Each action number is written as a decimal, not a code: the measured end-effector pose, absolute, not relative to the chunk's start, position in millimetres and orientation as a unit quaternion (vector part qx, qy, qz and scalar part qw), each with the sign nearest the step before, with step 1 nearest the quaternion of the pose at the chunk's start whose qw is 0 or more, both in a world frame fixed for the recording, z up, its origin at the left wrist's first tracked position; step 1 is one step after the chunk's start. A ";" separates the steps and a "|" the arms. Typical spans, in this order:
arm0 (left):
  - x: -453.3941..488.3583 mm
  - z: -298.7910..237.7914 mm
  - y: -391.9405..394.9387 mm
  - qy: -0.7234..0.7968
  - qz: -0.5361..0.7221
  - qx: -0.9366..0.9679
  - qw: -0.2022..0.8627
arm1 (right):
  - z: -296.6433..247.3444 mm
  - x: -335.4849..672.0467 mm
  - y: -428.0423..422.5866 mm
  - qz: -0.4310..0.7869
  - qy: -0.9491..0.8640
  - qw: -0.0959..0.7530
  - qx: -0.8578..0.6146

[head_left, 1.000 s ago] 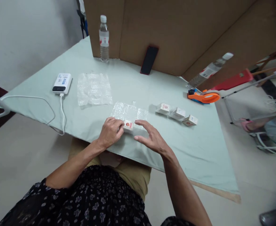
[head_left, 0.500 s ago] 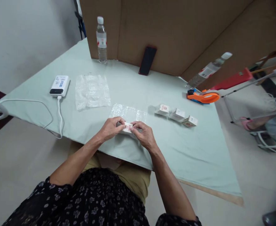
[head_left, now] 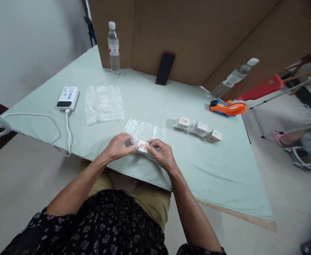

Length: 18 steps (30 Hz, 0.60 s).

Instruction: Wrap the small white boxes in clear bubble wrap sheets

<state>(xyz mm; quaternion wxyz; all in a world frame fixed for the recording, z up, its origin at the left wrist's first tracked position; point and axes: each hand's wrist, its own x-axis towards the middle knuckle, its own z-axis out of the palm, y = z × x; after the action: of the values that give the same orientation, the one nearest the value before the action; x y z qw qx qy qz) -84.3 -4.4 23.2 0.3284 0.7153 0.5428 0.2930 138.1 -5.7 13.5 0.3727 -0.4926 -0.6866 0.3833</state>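
A small white box [head_left: 143, 146] with a red print lies on a sheet of bubble wrap [head_left: 144, 130] near the table's front edge. My right hand [head_left: 162, 152] holds the box at its right end, thumb and fingers closed on it. At the left end, my left hand [head_left: 119, 147] has its thumb and fingers apart, the thumb tip by the box's edge. Part of the clear wrap shows in the gap between that thumb and the fingers. Three similar boxes, a first [head_left: 183, 122], a second [head_left: 200, 128] and a third [head_left: 214, 136], stand in a slanting row to the right, with clear wrap about them.
Another bubble wrap sheet [head_left: 104, 104] lies at left beside a white power bank [head_left: 68, 98] with a cable. An orange tape dispenser [head_left: 228, 107] and a tilted bottle [head_left: 233, 79] are at right. A phone [head_left: 165, 69] and an upright bottle [head_left: 114, 49] stand by the cardboard [head_left: 184, 35].
My left hand has loosened from the box and shifted left, its thumb and fingers spreading. More of the box's printed face shows. The right hand stays on the box.
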 end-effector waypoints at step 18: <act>-65.9 15.6 -0.4 0.529 0.368 0.640 0.418 | 6.3 136.3 0.8 0.384 -0.684 0.380 -0.490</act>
<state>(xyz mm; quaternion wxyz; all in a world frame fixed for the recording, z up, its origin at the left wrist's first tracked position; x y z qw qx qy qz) -65.9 -0.4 15.6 0.4183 0.6403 0.5286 0.3684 136.3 0.8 6.3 0.3804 -0.4900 -0.6837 0.3844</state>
